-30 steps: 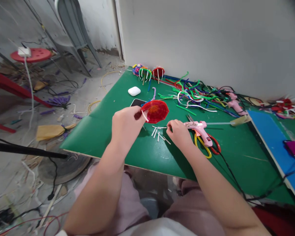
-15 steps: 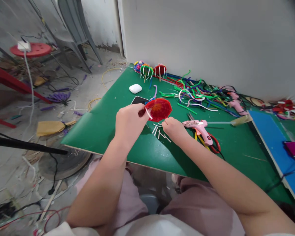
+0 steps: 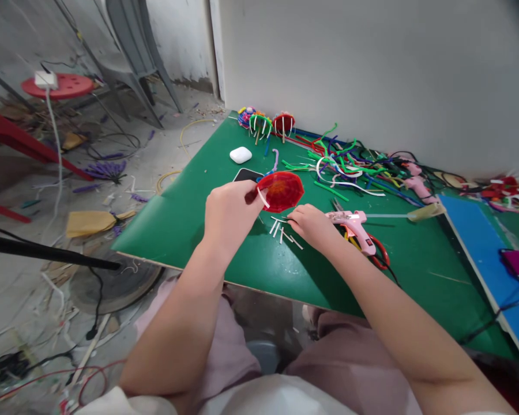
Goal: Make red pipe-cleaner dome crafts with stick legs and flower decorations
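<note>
My left hand (image 3: 228, 213) is closed round the edge of a red woven disc (image 3: 282, 191) with a white strip glued on it, held just above the green table (image 3: 177, 225). My right hand (image 3: 313, 226) rests on the table beside the disc, its fingertips pinched at the small white strips (image 3: 282, 229) that lie scattered there; whether it holds one I cannot make out. A pink glue gun (image 3: 355, 225) lies right of that hand, over red and yellow scissors handles (image 3: 379, 255).
A heap of coloured pipe cleaners (image 3: 341, 162) lies near the wall, with small finished umbrella shapes (image 3: 268, 123) at the far corner. A white earbud case (image 3: 241, 154) and a phone (image 3: 246, 174) sit behind the disc. A blue board (image 3: 488, 253) lies to the right.
My right hand has moved left from the glue gun to the white strips and pinched at them. The red disc stays in my left hand.
</note>
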